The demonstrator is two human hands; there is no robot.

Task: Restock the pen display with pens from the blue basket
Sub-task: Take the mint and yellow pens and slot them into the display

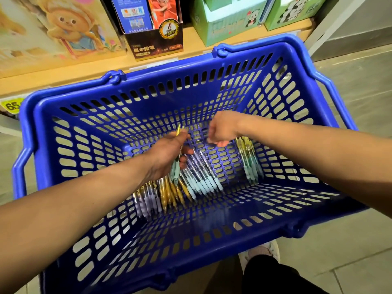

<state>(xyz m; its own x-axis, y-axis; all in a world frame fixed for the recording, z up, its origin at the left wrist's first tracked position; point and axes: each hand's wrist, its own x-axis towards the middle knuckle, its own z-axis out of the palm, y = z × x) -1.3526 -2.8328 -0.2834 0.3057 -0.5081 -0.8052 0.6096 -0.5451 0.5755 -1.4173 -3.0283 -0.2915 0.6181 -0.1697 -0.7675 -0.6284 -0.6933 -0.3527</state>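
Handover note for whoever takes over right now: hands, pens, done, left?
Left hand: grips held pens low inside the basket.
Right hand: over the basket floor, blurred; grip unclear.
Loose pens: a row on the basket floor, a smaller bunch by its right wall.
Done: cannot tell; the pen display is not in view.
Left: take the held pens to the display, then the rest.
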